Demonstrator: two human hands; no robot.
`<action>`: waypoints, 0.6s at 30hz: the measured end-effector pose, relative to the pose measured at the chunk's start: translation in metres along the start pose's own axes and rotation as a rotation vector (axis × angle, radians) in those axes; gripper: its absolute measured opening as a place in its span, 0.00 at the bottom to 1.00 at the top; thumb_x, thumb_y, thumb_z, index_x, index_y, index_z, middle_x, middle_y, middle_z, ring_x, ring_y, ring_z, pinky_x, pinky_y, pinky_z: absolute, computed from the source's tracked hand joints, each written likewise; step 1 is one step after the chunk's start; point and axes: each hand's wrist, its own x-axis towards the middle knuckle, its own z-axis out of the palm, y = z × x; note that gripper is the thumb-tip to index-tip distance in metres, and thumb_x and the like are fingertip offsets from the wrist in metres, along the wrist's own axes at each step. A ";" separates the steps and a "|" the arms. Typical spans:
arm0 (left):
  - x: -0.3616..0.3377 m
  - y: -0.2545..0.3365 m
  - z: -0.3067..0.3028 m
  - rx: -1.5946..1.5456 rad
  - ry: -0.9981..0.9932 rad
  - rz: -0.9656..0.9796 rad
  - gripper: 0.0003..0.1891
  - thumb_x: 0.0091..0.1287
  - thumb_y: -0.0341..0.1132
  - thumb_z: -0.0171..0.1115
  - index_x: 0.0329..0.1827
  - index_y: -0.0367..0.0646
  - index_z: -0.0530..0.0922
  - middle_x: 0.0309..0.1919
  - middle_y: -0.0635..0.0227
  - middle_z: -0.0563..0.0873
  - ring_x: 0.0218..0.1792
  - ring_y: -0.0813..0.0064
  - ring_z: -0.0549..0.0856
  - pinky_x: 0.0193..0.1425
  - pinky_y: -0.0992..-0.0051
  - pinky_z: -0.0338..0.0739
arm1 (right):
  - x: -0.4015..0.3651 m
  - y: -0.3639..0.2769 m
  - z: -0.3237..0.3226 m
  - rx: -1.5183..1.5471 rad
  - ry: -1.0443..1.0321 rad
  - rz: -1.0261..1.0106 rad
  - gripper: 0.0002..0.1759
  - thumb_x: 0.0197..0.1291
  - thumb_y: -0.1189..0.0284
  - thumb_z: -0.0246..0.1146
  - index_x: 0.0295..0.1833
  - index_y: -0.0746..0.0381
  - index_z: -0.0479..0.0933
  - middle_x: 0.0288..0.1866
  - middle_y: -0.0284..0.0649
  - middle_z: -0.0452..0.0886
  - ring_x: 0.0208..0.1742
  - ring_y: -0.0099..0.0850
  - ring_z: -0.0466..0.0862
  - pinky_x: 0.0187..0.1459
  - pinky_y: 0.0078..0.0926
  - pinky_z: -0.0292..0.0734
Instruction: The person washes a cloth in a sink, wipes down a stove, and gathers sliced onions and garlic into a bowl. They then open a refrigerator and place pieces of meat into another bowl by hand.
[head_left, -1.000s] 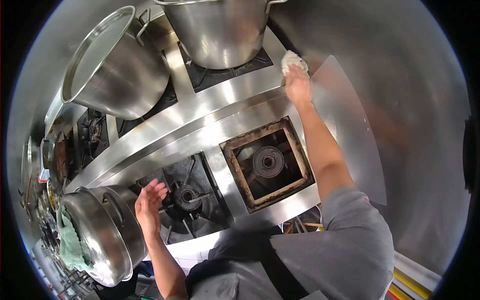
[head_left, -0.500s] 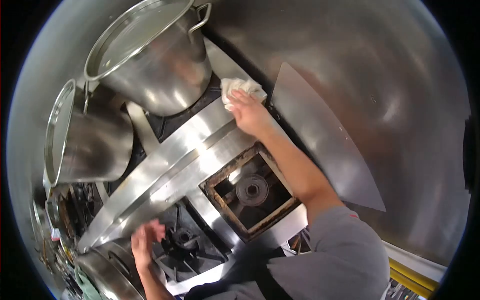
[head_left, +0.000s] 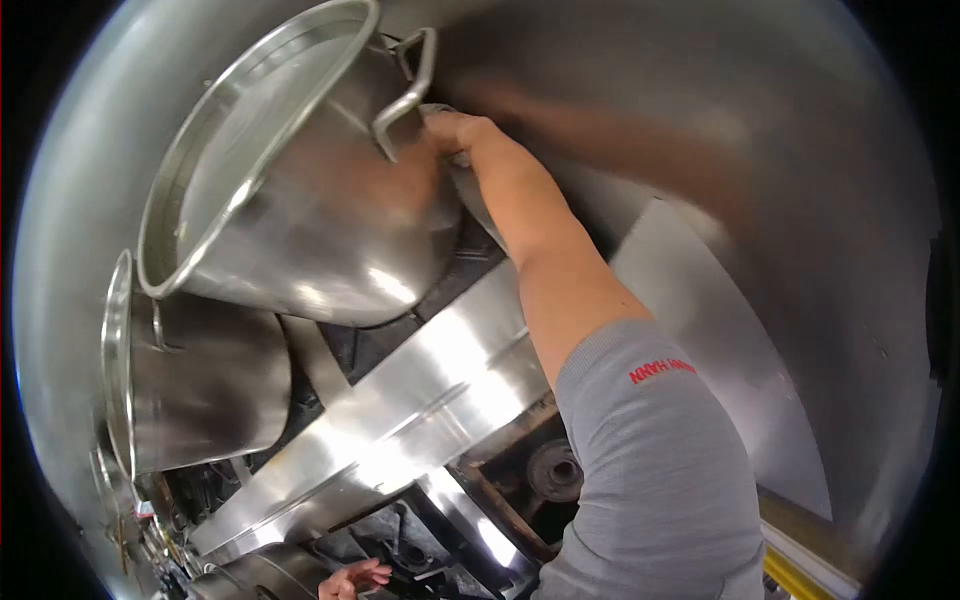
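My right hand [head_left: 452, 132] reaches deep between the large steel stockpot [head_left: 330, 215] and the metal wall, beside the pot's side handle [head_left: 408, 98]. Its fingers are partly hidden there. Small pale bits at its edges look like the white cloth that it held half a second ago. Low in view, my left hand [head_left: 355, 580] hovers over the front burner grate [head_left: 410, 560], its fingers stretched out and holding nothing.
A second steel pot [head_left: 205, 385] stands left of the large one on the rear burners. A steel ledge [head_left: 440, 350] runs diagonally across the stove. An uncovered burner [head_left: 553, 470] lies below my right arm. The steel wall [head_left: 760, 200] rises at the right.
My right hand has moved from the ledge's end farther back, alongside the large pot. The view has shifted closer to the pots. My left hand now sits lower in the picture.
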 end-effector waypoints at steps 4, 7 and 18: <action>0.060 0.043 0.027 0.292 -0.085 0.221 0.31 0.72 0.54 0.54 0.53 0.26 0.79 0.42 0.51 0.87 0.40 0.65 0.87 0.47 0.69 0.80 | 0.035 -0.007 -0.003 -0.070 0.073 -0.001 0.28 0.67 0.62 0.51 0.72 0.53 0.66 0.75 0.37 0.66 0.73 0.35 0.68 0.72 0.31 0.62; 0.099 0.069 0.061 0.339 -0.127 0.286 0.21 0.71 0.43 0.58 0.53 0.31 0.81 0.43 0.56 0.88 0.45 0.65 0.86 0.53 0.69 0.78 | 0.069 0.018 0.011 -0.107 0.074 0.105 0.27 0.68 0.61 0.50 0.71 0.57 0.68 0.77 0.40 0.63 0.75 0.36 0.65 0.73 0.31 0.60; 0.030 0.026 -0.010 0.352 0.165 0.399 0.22 0.74 0.46 0.55 0.50 0.32 0.82 0.38 0.59 0.87 0.40 0.72 0.83 0.48 0.73 0.77 | -0.157 0.043 0.085 -0.325 0.608 -0.255 0.23 0.66 0.70 0.52 0.64 0.66 0.73 0.68 0.52 0.71 0.71 0.45 0.69 0.72 0.39 0.63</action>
